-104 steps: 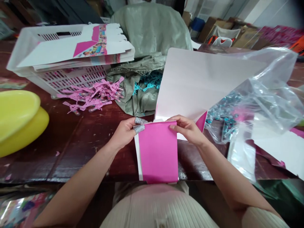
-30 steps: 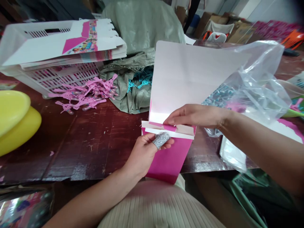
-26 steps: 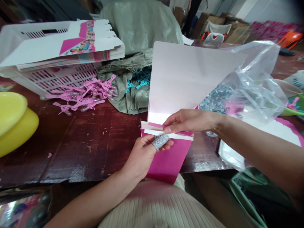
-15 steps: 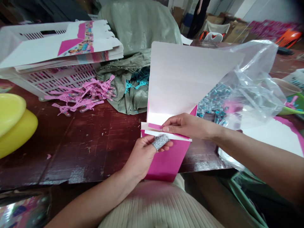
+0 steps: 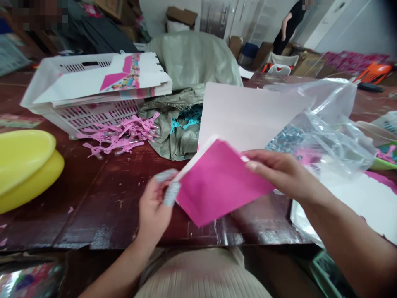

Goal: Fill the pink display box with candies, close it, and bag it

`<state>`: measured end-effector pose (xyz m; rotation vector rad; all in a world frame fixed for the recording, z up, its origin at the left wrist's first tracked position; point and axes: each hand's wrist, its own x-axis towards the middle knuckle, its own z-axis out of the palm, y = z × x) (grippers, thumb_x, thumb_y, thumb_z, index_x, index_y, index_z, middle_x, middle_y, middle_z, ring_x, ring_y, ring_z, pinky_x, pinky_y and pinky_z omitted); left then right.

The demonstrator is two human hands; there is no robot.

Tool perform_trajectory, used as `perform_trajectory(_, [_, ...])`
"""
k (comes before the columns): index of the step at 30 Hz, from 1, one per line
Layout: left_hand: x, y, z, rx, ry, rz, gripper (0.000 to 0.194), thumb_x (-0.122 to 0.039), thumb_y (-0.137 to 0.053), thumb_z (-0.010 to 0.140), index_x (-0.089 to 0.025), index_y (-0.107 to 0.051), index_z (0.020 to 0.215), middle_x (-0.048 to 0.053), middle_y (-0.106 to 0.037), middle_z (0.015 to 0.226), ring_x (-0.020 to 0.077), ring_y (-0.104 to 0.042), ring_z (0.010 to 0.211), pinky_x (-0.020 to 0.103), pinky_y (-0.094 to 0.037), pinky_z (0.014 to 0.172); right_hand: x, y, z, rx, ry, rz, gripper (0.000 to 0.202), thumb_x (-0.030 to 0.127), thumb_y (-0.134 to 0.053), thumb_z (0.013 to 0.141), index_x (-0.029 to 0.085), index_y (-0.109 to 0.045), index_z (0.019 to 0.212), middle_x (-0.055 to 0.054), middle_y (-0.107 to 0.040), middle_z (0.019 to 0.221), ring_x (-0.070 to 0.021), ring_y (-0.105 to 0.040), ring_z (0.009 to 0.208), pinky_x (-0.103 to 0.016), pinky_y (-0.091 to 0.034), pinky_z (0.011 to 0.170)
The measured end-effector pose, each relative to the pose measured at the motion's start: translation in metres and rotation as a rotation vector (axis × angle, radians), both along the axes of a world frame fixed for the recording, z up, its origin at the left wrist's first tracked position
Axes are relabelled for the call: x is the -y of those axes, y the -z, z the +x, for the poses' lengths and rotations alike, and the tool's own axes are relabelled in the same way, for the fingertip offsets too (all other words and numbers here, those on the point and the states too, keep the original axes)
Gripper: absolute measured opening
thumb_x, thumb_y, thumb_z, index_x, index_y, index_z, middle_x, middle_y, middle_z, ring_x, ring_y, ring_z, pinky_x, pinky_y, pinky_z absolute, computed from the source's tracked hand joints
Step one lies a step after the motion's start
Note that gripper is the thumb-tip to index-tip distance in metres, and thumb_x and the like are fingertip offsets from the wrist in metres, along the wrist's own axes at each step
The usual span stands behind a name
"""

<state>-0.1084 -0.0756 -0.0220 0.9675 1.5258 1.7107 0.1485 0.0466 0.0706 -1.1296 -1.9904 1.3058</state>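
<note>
A partly folded cardboard box is between my hands, with a pink panel (image 5: 223, 186) facing me and a tall white back panel (image 5: 238, 111) standing up behind. My left hand (image 5: 159, 198) pinches the box's left edge between thumb and fingers; grey speckled covers wrap the thumb and a finger. At the upper right edge, my right hand (image 5: 279, 169) grips the box with its thumb on the near side. The box is tilted over the table and slightly blurred. Its inside is hidden from me.
Left are a white crate (image 5: 57, 118) topped with flat printed cards (image 5: 83, 85), pink plastic pieces (image 5: 120, 136) and yellow basins (image 5: 27, 169). Behind stands a grey-green sack (image 5: 192, 58). Right lie a clear plastic bag (image 5: 335, 120) and white sheets (image 5: 350, 203). A person (image 5: 287, 31) stands far back.
The box has turned so its pink panel swung up and to the right. My left hand moved left to its edge; my right hand shifted right. The head view has tilted upward.
</note>
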Motion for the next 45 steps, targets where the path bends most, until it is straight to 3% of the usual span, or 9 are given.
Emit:
perform_trajectory(2, [0.001,0.017,-0.018,0.045,-0.195,0.047,0.053,-0.050,-0.081,0.080,-0.026,-0.063,0.124,0.010,-0.061,0.140,0.0255,-0.059,0.127,0.042,-0.046,0.111,0.006,0.020,0.006,-0.117,0.303,0.165,0.042,0.056,-0.061,0.094,0.025,-0.071,0.121,-0.007,-0.075,0.114,-0.0243,-0.071,0.098,-0.036,-0.057,0.081])
perform_trajectory(6, [-0.014,0.036,-0.037,0.309,-0.089,-0.055,0.065,-0.054,-0.080,0.079,-0.027,-0.054,0.131,0.011,-0.060,0.139,0.0278,-0.060,0.124,0.043,-0.055,0.097,0.034,0.082,-0.005,-0.162,0.591,0.245,0.053,0.064,-0.055,0.092,0.021,-0.065,0.122,-0.012,-0.071,0.120,-0.0289,-0.066,0.109,-0.044,-0.054,0.093])
perform_trajectory(14, [-0.044,0.018,-0.047,0.488,-0.022,-0.009,0.057,-0.026,-0.093,0.063,-0.019,-0.065,0.112,0.001,-0.071,0.104,0.0118,-0.066,0.089,0.024,-0.052,0.090,0.096,0.172,-0.008,-0.031,0.642,0.010,0.048,0.060,-0.037,0.101,0.026,-0.052,0.131,-0.013,-0.067,0.121,-0.0308,-0.064,0.113,-0.045,-0.055,0.095])
perform_trajectory(18, [-0.052,0.005,-0.060,0.425,0.006,-0.024,0.058,-0.025,-0.094,0.060,-0.017,-0.066,0.110,0.003,-0.073,0.102,0.0140,-0.067,0.087,0.026,-0.053,0.083,0.083,0.159,0.016,-0.133,0.577,0.152,0.055,0.058,-0.035,0.102,0.031,-0.039,0.151,-0.015,-0.058,0.140,-0.0311,-0.059,0.127,-0.051,-0.053,0.100])
perform_trajectory(21, [-0.065,-0.008,-0.063,0.254,0.309,-0.125,0.061,-0.026,-0.094,0.061,-0.016,-0.065,0.114,0.006,-0.073,0.099,0.0175,-0.068,0.084,0.028,-0.055,0.076,0.048,0.119,0.016,-0.224,0.464,0.227,0.062,0.054,-0.059,0.095,0.031,-0.042,0.150,-0.013,-0.047,0.154,-0.0299,-0.049,0.141,-0.051,-0.046,0.112])
perform_trajectory(25, [-0.084,-0.007,-0.038,0.192,0.635,-0.225,0.052,-0.025,-0.093,0.063,-0.016,-0.066,0.107,0.005,-0.072,0.092,0.0164,-0.067,0.076,0.027,-0.054,0.070,-0.002,0.087,-0.016,-0.149,0.000,-0.114,0.061,0.054,-0.075,0.083,0.025,-0.059,0.134,-0.013,-0.064,0.138,-0.0271,-0.063,0.123,-0.043,-0.054,0.101])
perform_trajectory(29, [-0.075,0.016,-0.016,0.290,0.539,-0.198,0.049,-0.029,-0.090,0.069,-0.015,-0.067,0.111,0.009,-0.074,0.106,0.0188,-0.070,0.092,0.030,-0.056,0.082,-0.019,0.095,-0.033,-0.224,-0.087,-0.361,0.039,0.055,-0.071,0.088,0.018,-0.068,0.101,-0.005,-0.075,0.096,-0.0161,-0.069,0.082,-0.032,-0.056,0.079])
perform_trajectory(33, [-0.059,0.033,-0.014,0.317,0.526,-0.238,0.041,-0.033,-0.083,0.079,-0.015,-0.071,0.114,0.010,-0.076,0.105,0.0201,-0.070,0.097,0.030,-0.056,0.086,-0.016,0.109,-0.024,-0.245,-0.061,-0.400,0.034,0.049,-0.075,0.086,0.019,-0.064,0.098,-0.003,-0.073,0.095,-0.0150,-0.067,0.081,-0.029,-0.054,0.074])
perform_trajectory(45, [-0.066,0.029,-0.020,0.495,0.523,-0.335,0.044,-0.033,-0.093,0.066,-0.018,-0.077,0.105,0.007,-0.075,0.104,0.0141,-0.069,0.080,0.026,-0.061,0.071,-0.027,0.114,-0.007,-0.204,-0.102,-0.377,0.041,0.053,-0.074,0.085,0.024,-0.063,0.112,-0.002,-0.071,0.089,-0.0205,-0.069,0.086,-0.035,-0.056,0.076])
